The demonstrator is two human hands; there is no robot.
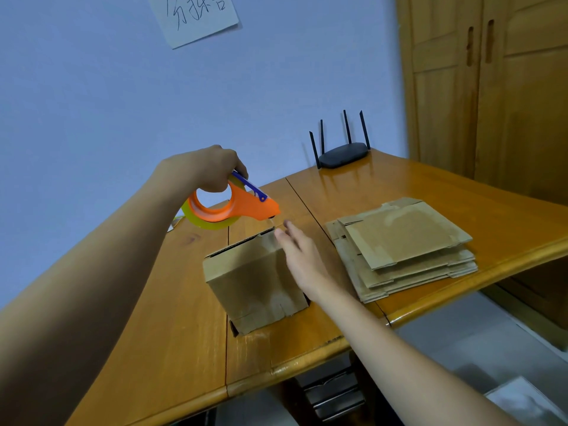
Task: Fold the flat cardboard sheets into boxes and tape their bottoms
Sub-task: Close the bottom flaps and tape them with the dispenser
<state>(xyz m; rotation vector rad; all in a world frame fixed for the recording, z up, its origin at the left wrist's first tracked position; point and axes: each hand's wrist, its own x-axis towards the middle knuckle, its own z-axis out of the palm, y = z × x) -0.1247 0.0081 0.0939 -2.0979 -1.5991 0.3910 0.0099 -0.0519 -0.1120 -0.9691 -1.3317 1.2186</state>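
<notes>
A folded cardboard box (252, 281) stands on the wooden table (172, 333), its closed flaps facing up and toward me. My left hand (209, 170) grips an orange tape dispenser (233, 207) with a yellowish tape roll, held in the air just above the box's far edge. My right hand (302, 256) lies with straight fingers against the box's right side, fingertips at its far top corner. A stack of flat cardboard sheets (402, 244) lies to the right of the box.
A black router (342, 155) with several antennas stands at the table's far edge against the blue wall. A wooden wardrobe (491, 87) rises at the right. A paper note (196, 16) hangs on the wall. The table's front edge drops to the floor at lower right.
</notes>
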